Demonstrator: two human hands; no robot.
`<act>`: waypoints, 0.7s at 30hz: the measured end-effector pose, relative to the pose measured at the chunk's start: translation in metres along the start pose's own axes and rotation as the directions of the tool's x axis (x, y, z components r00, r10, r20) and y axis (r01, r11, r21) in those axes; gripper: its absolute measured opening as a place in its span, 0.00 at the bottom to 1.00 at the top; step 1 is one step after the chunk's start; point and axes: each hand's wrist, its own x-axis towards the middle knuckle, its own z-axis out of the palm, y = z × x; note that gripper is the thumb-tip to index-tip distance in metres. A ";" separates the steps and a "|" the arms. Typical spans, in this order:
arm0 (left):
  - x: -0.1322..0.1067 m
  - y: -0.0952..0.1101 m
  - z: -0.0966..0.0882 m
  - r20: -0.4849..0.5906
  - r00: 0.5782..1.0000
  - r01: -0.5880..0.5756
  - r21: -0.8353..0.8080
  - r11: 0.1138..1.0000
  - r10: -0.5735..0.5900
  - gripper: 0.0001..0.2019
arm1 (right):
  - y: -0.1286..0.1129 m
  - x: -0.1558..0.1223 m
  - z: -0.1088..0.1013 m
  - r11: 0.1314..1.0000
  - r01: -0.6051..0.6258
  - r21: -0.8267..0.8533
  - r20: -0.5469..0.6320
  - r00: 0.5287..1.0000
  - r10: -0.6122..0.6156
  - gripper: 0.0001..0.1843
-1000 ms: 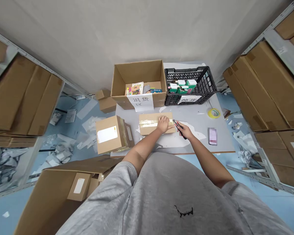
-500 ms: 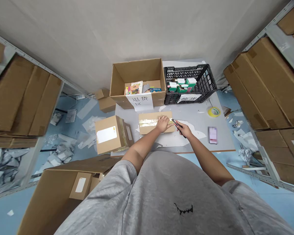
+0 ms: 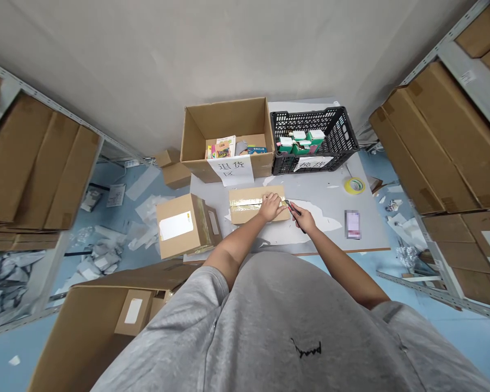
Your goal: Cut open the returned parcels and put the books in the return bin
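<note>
A small cardboard box (image 3: 245, 213) with clear, shiny tape along its top lies on the grey table in front of me. My left hand (image 3: 271, 206) rests on the right part of its top, fingers apart and slightly bent. In my right hand (image 3: 304, 219), closed around the handle, is a black and red utility knife (image 3: 294, 210). Its tip is at the right end of the box, by the tape; whether the blade touches cannot be made out. White paper (image 3: 320, 216) lies beneath and beside the box.
Behind stand an open carton (image 3: 224, 121) holding small packages and a black plastic crate (image 3: 316, 160) with green-white boxes. Yellow tape (image 3: 354, 185) and a phone (image 3: 353, 224) lie to the right. A labelled carton (image 3: 179, 239) sits left; a large open carton (image 3: 90, 321) is nearer me.
My right hand with the utility knife has moved slightly left, bringing the tip closer to the box's right end. My left hand stays on the box. The whole view has shifted slightly.
</note>
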 end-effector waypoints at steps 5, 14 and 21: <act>-0.003 0.001 0.001 -0.005 1.000 -0.001 -0.002 1.000 0.001 0.18 | 0.004 -0.008 0.005 0.996 0.008 0.094 0.008 1.000 -0.009 0.34; -0.006 0.002 -0.002 0.000 1.000 0.005 -0.014 1.000 -0.005 0.19 | -0.002 -0.007 0.010 0.995 -0.004 0.103 -0.011 1.000 0.005 0.32; -0.007 0.003 -0.002 0.016 0.999 -0.034 -0.006 0.999 0.034 0.19 | -0.002 -0.005 0.006 0.994 -0.007 0.107 0.022 1.000 0.005 0.32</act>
